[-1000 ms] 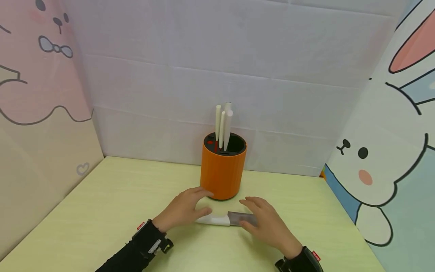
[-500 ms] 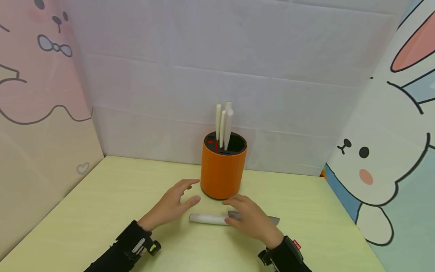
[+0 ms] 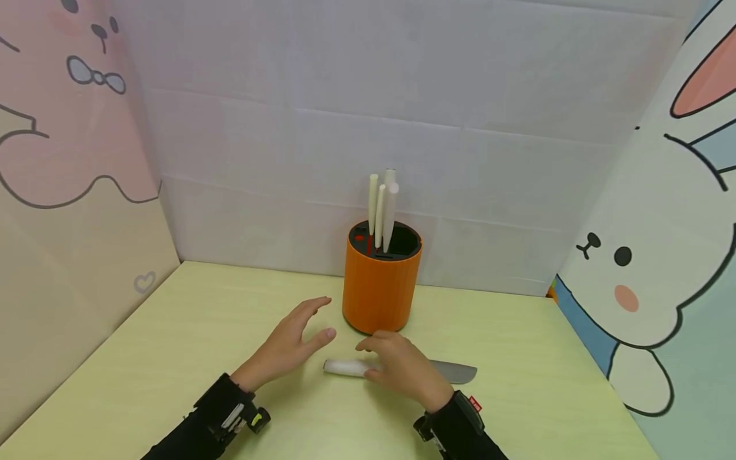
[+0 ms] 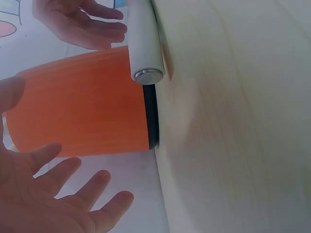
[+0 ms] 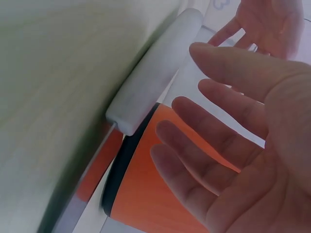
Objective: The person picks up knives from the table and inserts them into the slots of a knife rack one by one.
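A kitchen knife with a white handle (image 3: 344, 367) and a broad grey blade (image 3: 454, 370) lies flat on the table, its handle to the left. Over the handle hovers my right hand (image 3: 402, 367), fingers spread and slightly bent; the right wrist view shows a gap between the fingers and the knife handle (image 5: 155, 73). To the left of the handle's end, my left hand (image 3: 287, 342) is held in the air with thumb and fingers apart, holding nothing. Behind the knife stands an orange knife block (image 3: 379, 291) with a black top and several white handles (image 3: 379, 211) sticking out.
The pale yellow table (image 3: 230, 300) ends at a white cloth wall (image 3: 276, 140) behind the knife block. Side panels with cartoon prints stand at left (image 3: 80, 147) and right (image 3: 650, 275).
My right hand has moved left, from above the blade to above the handle. My left hand has drawn back to the left, uncovering the handle's end. The knife lies still.
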Demonstrator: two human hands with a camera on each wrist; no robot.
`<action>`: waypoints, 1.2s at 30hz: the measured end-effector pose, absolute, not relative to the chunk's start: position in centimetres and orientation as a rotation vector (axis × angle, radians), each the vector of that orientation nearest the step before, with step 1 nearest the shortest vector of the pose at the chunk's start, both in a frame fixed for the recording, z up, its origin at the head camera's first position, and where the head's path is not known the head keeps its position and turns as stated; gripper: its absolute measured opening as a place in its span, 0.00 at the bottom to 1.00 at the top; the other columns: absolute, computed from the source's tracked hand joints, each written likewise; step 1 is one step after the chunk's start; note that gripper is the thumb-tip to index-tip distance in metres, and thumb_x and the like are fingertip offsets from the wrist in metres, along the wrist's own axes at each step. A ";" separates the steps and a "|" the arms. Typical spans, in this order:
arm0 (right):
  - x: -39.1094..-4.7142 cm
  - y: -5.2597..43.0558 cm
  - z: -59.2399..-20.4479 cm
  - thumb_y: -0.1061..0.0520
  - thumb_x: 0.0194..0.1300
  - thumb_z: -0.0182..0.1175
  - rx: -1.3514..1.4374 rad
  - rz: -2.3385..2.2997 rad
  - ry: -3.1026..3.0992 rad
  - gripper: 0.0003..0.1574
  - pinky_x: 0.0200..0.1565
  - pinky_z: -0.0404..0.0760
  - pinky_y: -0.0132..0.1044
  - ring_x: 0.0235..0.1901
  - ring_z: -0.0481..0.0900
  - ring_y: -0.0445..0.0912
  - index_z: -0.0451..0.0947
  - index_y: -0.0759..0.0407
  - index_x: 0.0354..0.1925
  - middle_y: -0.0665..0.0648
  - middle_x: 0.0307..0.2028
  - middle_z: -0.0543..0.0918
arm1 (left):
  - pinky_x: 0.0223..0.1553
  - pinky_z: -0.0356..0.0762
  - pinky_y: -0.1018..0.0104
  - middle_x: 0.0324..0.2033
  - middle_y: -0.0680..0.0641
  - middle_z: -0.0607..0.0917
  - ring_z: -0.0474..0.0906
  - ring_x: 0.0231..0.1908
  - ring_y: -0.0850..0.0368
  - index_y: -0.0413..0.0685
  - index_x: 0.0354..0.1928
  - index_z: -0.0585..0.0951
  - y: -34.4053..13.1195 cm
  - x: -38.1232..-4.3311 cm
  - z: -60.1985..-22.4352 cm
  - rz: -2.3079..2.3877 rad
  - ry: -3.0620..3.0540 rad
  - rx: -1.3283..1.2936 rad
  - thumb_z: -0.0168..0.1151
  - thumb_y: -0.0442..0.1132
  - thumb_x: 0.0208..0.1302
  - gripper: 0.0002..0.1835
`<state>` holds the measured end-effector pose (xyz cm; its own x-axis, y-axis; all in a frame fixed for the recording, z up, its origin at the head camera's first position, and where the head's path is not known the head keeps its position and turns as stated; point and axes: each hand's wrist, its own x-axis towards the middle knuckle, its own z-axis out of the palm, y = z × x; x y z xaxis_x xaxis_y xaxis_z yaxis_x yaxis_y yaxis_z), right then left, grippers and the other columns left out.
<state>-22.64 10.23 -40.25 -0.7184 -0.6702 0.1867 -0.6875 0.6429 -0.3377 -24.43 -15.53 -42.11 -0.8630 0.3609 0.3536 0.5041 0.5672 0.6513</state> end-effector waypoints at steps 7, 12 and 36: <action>-22.8 10.0 -40.8 0.56 0.54 0.72 1.122 0.517 -2.847 0.21 0.44 0.77 0.34 0.38 0.75 0.39 0.81 0.54 0.47 0.48 0.40 0.81 | 0.54 0.69 0.43 0.66 0.55 0.64 0.64 0.60 0.53 0.67 0.70 0.59 -15.8 -24.7 -42.0 -1.145 -2.615 -0.732 0.53 0.65 0.65 0.34; -23.0 10.0 -41.2 0.60 0.53 0.71 1.112 0.513 -2.881 0.19 0.40 0.77 0.33 0.33 0.74 0.37 0.82 0.54 0.46 0.46 0.36 0.81 | 0.54 0.69 0.43 0.66 0.56 0.64 0.64 0.61 0.52 0.66 0.70 0.60 -15.8 -24.7 -42.0 -1.152 -2.607 -0.742 0.54 0.65 0.64 0.35; -23.0 11.0 -40.6 0.63 0.55 0.69 1.116 0.550 -2.868 0.18 0.41 0.78 0.35 0.35 0.74 0.38 0.81 0.51 0.45 0.44 0.36 0.79 | 0.54 0.70 0.44 0.66 0.55 0.64 0.65 0.60 0.54 0.65 0.70 0.59 -16.1 -24.5 -41.8 -1.121 -2.601 -0.750 0.53 0.64 0.65 0.35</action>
<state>-22.95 11.03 -40.58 -0.7449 -0.6524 0.1395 -0.6577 0.6832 -0.3174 -24.52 -16.15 -41.78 -0.8481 0.3694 0.3800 0.5299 0.5810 0.6178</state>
